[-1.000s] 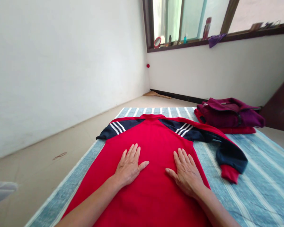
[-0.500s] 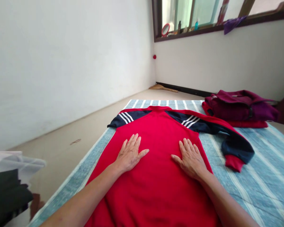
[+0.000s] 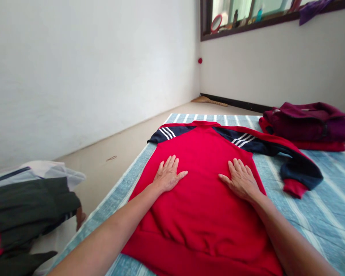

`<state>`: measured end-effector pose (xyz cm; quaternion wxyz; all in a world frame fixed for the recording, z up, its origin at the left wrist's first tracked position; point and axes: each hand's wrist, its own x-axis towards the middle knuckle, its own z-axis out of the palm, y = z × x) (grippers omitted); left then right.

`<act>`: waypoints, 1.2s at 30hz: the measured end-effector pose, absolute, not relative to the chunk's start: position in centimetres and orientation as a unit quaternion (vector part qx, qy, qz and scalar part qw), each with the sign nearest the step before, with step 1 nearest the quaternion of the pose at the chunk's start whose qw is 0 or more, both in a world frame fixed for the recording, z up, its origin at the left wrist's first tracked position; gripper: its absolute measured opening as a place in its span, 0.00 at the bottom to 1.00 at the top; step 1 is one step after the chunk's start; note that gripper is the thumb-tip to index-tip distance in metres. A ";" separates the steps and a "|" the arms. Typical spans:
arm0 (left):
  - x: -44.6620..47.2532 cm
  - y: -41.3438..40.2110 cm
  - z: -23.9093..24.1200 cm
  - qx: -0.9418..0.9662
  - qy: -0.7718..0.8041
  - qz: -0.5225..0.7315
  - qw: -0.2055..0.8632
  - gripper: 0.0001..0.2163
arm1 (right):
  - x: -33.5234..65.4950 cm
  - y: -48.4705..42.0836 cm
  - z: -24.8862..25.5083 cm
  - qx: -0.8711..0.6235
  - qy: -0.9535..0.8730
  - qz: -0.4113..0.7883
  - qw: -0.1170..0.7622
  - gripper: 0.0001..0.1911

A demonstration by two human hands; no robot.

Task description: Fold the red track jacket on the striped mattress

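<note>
My left hand (image 3: pixel 170 175) and right hand (image 3: pixel 241 178) are resting open, empty, on the top (image 3: pixel 201 165). It's lying spread, unfolded, its hem (image 3: pixel 189 257) seemingly creased.

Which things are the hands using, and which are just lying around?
Being used:
red top
left hand and right hand, flat on it
blue striped sheet, underneath

Just lying around:
purple garment
dark clothing
round mirror
</note>
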<state>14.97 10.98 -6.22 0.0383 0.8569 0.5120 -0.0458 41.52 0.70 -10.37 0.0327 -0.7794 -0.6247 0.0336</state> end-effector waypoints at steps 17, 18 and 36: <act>15.4 10.6 -6.0 0.851 0.519 -0.051 0.063 0.38 | 41.9 0.6 -10.8 -0.780 -0.625 0.010 0.024 0.41; 15.4 10.6 -6.0 0.851 0.519 -0.051 0.062 0.38 | 41.9 0.6 -10.8 -0.780 -0.626 0.008 0.025 0.41; 15.3 10.9 -6.3 0.853 0.513 -0.033 0.085 0.38 | 42.4 0.8 -11.5 -0.778 -0.627 0.005 0.029 0.42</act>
